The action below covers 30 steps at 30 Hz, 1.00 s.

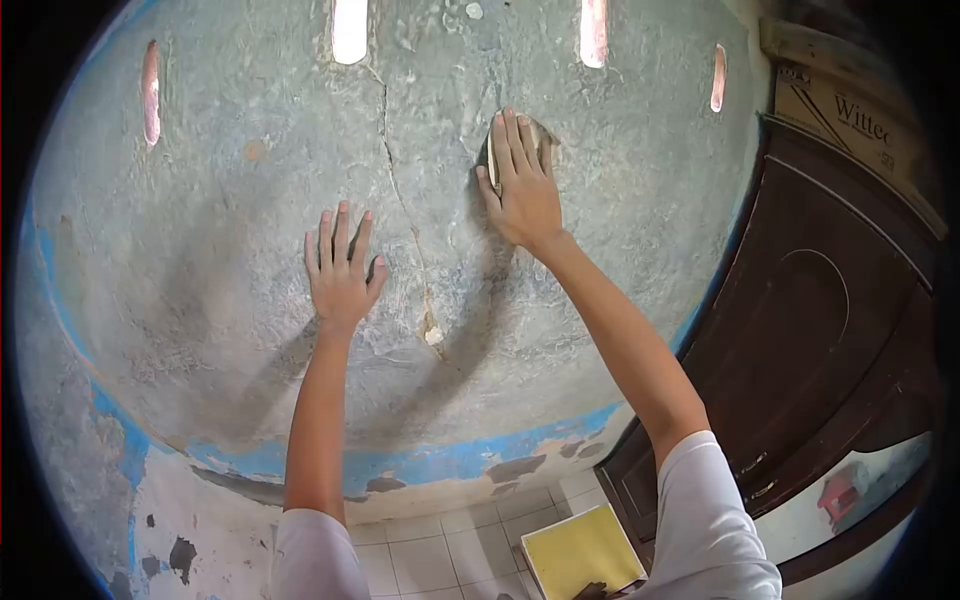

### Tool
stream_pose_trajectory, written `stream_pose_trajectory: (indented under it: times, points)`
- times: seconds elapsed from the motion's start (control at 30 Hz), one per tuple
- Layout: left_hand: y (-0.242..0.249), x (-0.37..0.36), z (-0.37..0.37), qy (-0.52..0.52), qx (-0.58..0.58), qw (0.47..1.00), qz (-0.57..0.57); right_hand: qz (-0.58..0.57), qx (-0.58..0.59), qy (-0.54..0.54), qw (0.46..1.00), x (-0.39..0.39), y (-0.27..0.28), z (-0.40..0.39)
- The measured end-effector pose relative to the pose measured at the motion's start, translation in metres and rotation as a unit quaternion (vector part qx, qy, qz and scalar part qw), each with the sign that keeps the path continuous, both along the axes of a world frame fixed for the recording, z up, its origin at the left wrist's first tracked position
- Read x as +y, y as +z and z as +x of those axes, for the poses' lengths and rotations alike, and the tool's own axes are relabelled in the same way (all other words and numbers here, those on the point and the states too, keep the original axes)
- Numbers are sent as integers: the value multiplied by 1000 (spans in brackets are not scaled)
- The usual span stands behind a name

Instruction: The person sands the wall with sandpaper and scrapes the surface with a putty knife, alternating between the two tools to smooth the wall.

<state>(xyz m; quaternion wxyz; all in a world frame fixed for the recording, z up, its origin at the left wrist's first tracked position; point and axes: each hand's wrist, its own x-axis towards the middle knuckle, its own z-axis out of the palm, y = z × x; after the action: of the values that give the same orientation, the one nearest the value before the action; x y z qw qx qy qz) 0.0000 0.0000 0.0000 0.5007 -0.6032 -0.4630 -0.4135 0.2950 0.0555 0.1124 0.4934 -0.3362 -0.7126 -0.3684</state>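
My left hand [342, 285] is spread wide on the grey wall [630, 210], left of the crack [392, 172]. Right hand [526, 195] holds a flat, pale-edged pad [493, 165] against it.

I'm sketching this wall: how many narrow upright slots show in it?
4: far-left slot, centre-left slot, centre-right slot above and right of the right hand, and far-right slot left of the cardboard box. More may lie beyond the frame.

The rough grey wall [240, 310] is cracked — a pale-edged, mostly hidden pad [491, 158] lies against it.
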Motion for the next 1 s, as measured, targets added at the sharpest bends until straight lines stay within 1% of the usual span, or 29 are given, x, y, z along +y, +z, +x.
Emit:
stream_pose_trajectory:
  times: [0.1, 0.13, 0.2, 0.3, 0.4, 0.5, 0.53, 0.6, 0.67, 0.7, 0.77, 0.8, 0.87, 0.93, 0.97, 1.0]
  points:
    - [0, -4, 1, 1, -4, 1000, -8, 27, 0, 10, 1000, 2, 36, -2]
    - [2, -3, 1, 0, -4, 1000, -7, 40, 12, 18, 999, 5, 54, -4]
    - [5, -3, 0, 0, -1, 1000, -8, 49, 34, 27, 998, 4, 69, -8]
    - [4, -1, 0, 1, 1, 1000, -7, 41, 67, 29, 996, 4, 45, -16]
    - [0, -5, -5, 4, 9, 1000, -19, -4, 45, 8, 999, -5, -6, -20]
    - [6, -4, -8, 2, 17, 1000, -21, -13, 29, 10, 999, -3, -6, -14]
    - [5, -4, -8, -1, 20, 1000, -21, 1, 31, 16, 999, -3, 7, -14]
    - [4, -2, -8, -5, 19, 1000, -20, 28, 31, 25, 999, 4, 52, -9]
    - [3, -2, -9, -10, 13, 1000, -19, 17, 35, 23, 999, 2, 89, -6]
    - [1, -3, -10, -12, 14, 1000, -23, 11, 38, 22, 999, 2, 97, -5]
    - [2, -3, -10, -12, 15, 999, -25, 6, 45, 11, 999, 2, 89, -7]
    - [3, -2, -10, -16, 17, 999, -23, 0, 49, 10, 999, -2, 77, -8]
    - [2, -4, -12, -15, 20, 999, -20, -36, 53, 13, 998, -3, 42, -12]
    - [3, -5, -14, -14, 16, 999, -37, -66, 53, 8, 996, -1, -5, -15]
    - [3, -6, -13, -15, 15, 999, -45, -81, 54, 3, 995, -1, -17, -14]
    - [2, -5, -10, -19, 14, 999, -41, -90, 60, 2, 994, -4, -16, -14]
